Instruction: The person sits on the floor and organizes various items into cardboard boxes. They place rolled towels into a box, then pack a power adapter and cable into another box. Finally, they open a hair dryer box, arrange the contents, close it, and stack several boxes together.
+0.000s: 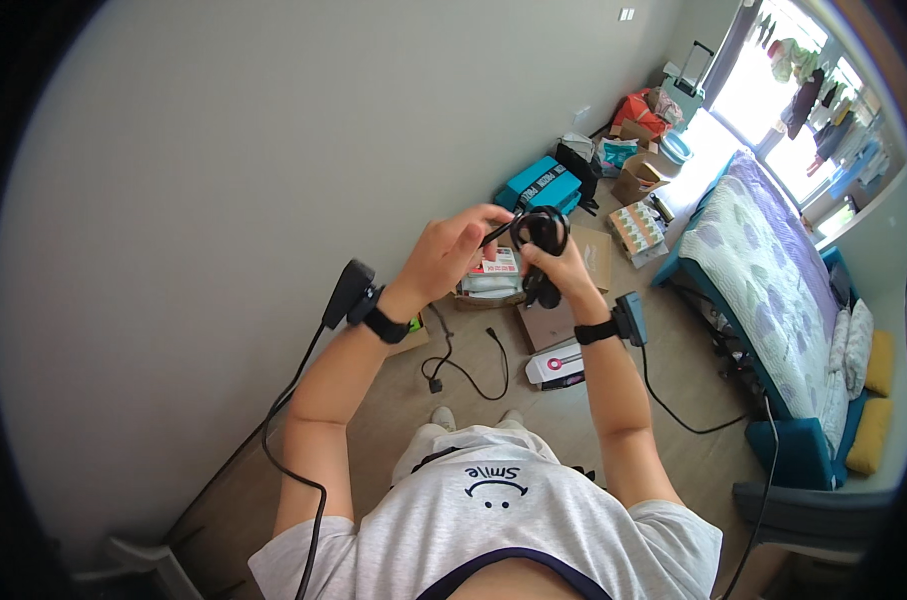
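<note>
My right hand point(564, 268) grips a coiled black cable point(545, 229), held up in front of me. A dark, bulky part, perhaps a power adapter point(541, 289), hangs below the coil by the palm. Just left of it, my left hand point(450, 251) has a short stretch of the same cable between its fingers, close to the loops. Its exact finger contact is partly hidden. Below the hands, another black cord point(453, 363) with a plug lies loosely curved on the floor.
An open cardboard box point(491, 300) with packets stands under my hands, beside a brown box point(547, 322) and a white box point(555, 364). A teal case point(543, 184) is by the wall. At right is a bed point(761, 277). Cables trail from both wrist devices.
</note>
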### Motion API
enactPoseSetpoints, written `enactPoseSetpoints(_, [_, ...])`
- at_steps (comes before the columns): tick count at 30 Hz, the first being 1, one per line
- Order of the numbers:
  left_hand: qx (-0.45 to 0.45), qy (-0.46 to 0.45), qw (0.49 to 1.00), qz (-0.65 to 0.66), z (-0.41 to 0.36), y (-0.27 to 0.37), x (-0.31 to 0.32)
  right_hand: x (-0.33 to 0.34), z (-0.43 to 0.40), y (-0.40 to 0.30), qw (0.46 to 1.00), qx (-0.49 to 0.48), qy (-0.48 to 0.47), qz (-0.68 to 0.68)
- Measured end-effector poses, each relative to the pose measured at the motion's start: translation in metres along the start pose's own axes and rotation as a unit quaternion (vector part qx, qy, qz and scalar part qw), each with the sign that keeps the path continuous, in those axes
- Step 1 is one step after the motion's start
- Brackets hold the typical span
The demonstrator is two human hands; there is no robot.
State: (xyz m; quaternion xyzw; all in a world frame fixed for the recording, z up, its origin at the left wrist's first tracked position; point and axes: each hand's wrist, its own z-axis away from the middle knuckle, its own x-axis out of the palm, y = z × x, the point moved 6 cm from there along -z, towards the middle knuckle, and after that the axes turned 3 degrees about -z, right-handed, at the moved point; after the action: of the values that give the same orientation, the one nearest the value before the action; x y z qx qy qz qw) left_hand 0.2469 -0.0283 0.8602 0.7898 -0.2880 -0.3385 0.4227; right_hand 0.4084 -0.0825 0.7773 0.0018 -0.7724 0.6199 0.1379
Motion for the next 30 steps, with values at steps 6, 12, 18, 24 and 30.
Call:
enactPoseSetpoints(6, [-0.03, 0.054, 0.995, 0.073, -0.028, -0.013, 0.006, 0.038, -0.004, 0.023, 0.983, -0.047, 0.03, -0.174])
enactPoseSetpoints(12, [-0.108, 0.166, 0.963, 0.184, -0.02, -0.062, 0.03, 0.051, 0.005, 0.049, 0.985, -0.05, 0.09, -0.137])
enactPoseSetpoints(18, [-0.09, 0.126, 0.961, 0.229, -0.016, -0.093, 0.032, 0.039, 0.012, 0.053, 0.989, 0.045, 0.106, -0.091])
enactPoseSetpoints(24, [-0.224, 0.003, 0.949, 0.223, 0.063, -0.184, 0.044, 0.028, 0.017, 0.009, 0.951, 0.052, 0.075, -0.295])
enactPoseSetpoints(30, [-0.252, -0.106, 0.949, 0.159, 0.157, -0.284, 0.124, 0.014, 0.009, -0.081, 0.987, -0.016, 0.001, -0.159])
